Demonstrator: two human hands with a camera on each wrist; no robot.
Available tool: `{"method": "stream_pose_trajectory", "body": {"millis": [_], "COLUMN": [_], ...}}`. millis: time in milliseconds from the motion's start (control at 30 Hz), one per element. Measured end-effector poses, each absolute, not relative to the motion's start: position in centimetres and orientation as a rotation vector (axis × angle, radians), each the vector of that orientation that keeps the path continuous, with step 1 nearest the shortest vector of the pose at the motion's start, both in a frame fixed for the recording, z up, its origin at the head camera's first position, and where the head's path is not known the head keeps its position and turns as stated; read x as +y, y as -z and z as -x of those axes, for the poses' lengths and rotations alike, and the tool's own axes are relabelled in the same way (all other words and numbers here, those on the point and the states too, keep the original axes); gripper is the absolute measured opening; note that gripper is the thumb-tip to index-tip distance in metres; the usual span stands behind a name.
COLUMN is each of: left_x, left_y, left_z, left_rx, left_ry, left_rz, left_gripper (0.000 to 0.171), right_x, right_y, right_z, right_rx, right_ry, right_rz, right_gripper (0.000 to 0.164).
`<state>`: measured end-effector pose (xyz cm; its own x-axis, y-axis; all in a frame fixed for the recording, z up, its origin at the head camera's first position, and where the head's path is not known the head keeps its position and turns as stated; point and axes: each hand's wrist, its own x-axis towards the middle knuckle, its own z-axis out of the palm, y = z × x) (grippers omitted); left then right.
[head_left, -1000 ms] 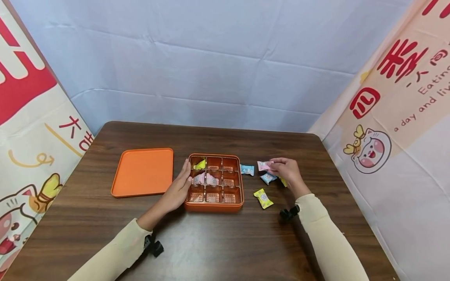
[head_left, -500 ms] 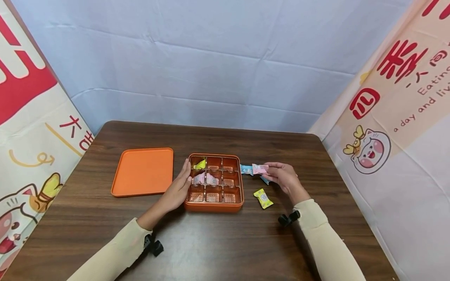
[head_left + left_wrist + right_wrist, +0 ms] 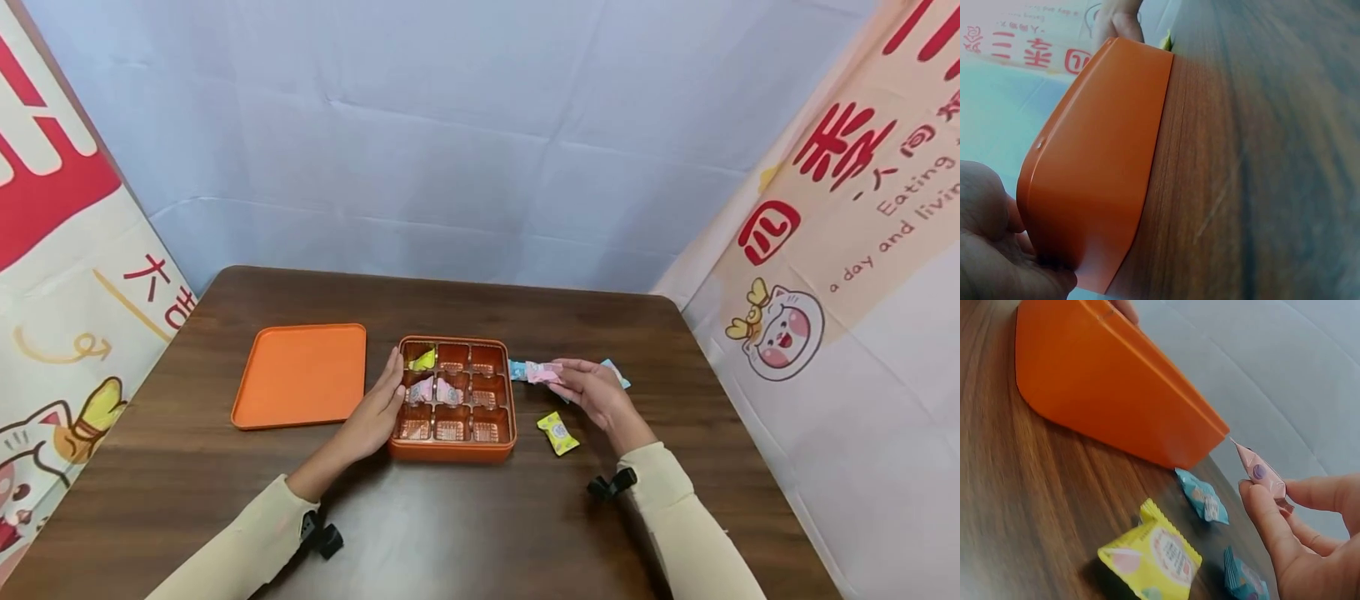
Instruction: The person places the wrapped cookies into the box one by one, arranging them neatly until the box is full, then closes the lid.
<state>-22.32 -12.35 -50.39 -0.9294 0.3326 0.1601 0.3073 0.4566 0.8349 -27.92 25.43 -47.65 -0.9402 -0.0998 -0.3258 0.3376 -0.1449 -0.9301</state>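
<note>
My right hand (image 3: 596, 393) pinches a pink wrapped candy (image 3: 543, 372) between thumb and fingers, just right of the orange box. In the right wrist view this pink candy (image 3: 1261, 475) is raised off the table. The box (image 3: 452, 452) has a coppery tray of square compartments. A yellow candy (image 3: 422, 360) lies in its back left compartment, and pink candies (image 3: 448, 392) sit in the middle row's left and centre ones. My left hand (image 3: 372, 414) rests along the box's left side, fingers straight. A blue candy (image 3: 517, 371) lies against the box's right side.
A yellow candy (image 3: 558, 433) lies in front of my right hand. Another blue candy (image 3: 1242, 575) is below that hand, and a pale blue wrapper (image 3: 616, 372) shows behind it. An orange lid (image 3: 300, 375) lies left of the box on the wooden table (image 3: 450, 533).
My right hand has carried the pink candy left, towards the box, over the blue candy's end. My left hand stays at the box's side. The head view has shifted slightly.
</note>
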Motion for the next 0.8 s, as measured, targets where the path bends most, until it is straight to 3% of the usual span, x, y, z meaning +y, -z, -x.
{"method": "stream_pose_trajectory", "body": {"millis": [233, 533, 800], "left_x": [-12.3, -12.4, -12.4], "left_y": [50.9, 50.5, 50.6], "left_z": [22.0, 22.2, 22.2], "left_rx": [2.648, 2.659, 2.658], "left_ry": [-1.523, -1.521, -1.518], "left_rz": [-0.574, -0.595, -0.592], "left_gripper": [0.059, 0.059, 0.059], "right_x": [24.4, 23.2, 22.3], "right_y": [47.8, 47.6, 47.4], "right_z": [26.6, 26.2, 25.8], "right_rx": [1.773, 1.776, 1.786], "right_ry": [2.216, 2.203, 2.205], "right_rz": [-0.221, -0.226, -0.222], "right_gripper": [0.049, 0.033, 0.030]}}
